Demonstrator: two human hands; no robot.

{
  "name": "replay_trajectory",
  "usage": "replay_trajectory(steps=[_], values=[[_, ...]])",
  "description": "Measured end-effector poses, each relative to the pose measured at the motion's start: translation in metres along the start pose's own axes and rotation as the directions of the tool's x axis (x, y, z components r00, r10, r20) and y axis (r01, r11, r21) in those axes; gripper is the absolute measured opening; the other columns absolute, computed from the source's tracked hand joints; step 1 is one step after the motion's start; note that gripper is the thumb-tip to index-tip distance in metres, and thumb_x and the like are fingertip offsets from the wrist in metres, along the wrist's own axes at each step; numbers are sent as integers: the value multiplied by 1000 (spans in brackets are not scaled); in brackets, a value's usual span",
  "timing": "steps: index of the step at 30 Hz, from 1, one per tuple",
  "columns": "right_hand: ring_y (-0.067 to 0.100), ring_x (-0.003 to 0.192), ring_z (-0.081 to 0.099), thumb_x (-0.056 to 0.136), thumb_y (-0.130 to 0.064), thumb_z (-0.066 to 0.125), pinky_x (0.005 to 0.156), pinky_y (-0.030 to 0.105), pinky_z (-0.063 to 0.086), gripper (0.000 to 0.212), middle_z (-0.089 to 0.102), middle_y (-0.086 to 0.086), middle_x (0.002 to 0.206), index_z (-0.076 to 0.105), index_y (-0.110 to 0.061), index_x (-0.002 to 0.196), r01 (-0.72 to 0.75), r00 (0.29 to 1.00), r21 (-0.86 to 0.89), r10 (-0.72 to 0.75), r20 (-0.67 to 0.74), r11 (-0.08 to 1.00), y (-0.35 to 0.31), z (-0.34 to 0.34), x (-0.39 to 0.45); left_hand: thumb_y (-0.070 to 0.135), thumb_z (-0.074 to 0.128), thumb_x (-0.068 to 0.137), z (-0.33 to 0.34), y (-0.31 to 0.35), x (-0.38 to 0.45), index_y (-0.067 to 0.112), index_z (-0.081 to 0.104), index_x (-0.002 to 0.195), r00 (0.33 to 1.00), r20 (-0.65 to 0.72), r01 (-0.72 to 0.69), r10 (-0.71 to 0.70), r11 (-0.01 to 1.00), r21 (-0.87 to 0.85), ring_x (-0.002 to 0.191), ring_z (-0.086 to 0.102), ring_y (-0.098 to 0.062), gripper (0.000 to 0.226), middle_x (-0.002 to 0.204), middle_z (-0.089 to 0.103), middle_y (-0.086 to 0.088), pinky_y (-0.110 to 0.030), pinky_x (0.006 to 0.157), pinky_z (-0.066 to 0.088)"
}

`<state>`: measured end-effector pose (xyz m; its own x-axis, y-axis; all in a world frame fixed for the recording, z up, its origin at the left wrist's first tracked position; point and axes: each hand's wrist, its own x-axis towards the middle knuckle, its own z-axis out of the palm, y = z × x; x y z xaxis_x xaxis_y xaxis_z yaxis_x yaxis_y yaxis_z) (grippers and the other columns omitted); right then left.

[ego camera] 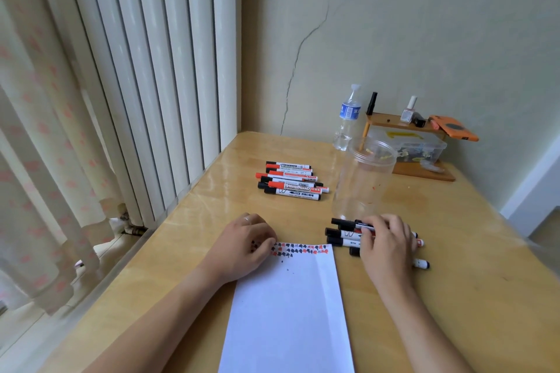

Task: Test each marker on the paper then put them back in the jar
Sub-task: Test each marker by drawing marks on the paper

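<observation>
A white sheet of paper (pixel 288 312) lies in front of me, with red and black test marks along its far edge. My left hand (pixel 245 245) rests on the paper's far left corner, fingers curled down onto it. My right hand (pixel 385 245) lies over a pile of several markers (pixel 342 233) to the right of the paper, its fingers curled round one of them. A second pile of several red and black markers (pixel 291 182) lies farther back. The clear plastic jar (pixel 363 179) stands upright and empty behind the right pile.
A water bottle (pixel 348 118) stands at the back. Beside it is a wooden shelf (pixel 394 121) with small bottles, an orange device (pixel 454 127) and a clear box (pixel 418 145). A radiator (pixel 151 70) lines the left table edge.
</observation>
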<state>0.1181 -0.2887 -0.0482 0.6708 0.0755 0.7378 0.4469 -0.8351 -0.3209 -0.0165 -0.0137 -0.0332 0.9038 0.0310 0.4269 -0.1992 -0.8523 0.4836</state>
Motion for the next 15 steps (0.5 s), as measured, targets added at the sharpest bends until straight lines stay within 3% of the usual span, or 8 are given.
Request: replay_trajectory(steps=[3,5,9,12,15], values=[[37,89,60,80,-1,73,85,46,40,17,62,6,96,74,-16,89,-46,999,7,45,19,999,0,4,-3,40,53,92,1,0,-1,32,74,97,1000,0,-7,7,1000,5,95,55,-3,23,98,61,15,-28,85,49],[36,90,59,84,-8,61,84,45,41,16,63,6,97,74,-15,90,-34,999,17,34,6,999,-4,0,-2,40,53,91,1,-1,-1,32,73,98,1000,0,-10,10,1000,8,96,54,-3,23,98,61,15,-28,85,49],[27,92,56,90,-12,53,80,39,47,18,63,4,100,71,-10,94,189,978,245,-206,44,951,-35,-12,-4,38,52,90,3,-2,0,33,72,99,1000,7,-10,9,999,31,96,53,-3,23,98,60,16,-28,86,49],[15,98,54,96,-24,55,87,28,45,18,60,-6,105,70,-16,103,295,874,434,-424,238,851,-66,-14,-20,39,51,90,4,-4,2,33,72,99,1000,11,4,-4,1000,30,96,53,-3,24,98,60,16,-26,85,48],[10,108,52,98,-38,53,95,27,44,26,56,-13,111,68,-22,111,285,759,500,-512,403,817,-79,-6,-34,36,53,89,3,-7,7,34,73,97,998,23,58,-58,998,-3,94,53,-3,21,95,61,16,-21,80,45]])
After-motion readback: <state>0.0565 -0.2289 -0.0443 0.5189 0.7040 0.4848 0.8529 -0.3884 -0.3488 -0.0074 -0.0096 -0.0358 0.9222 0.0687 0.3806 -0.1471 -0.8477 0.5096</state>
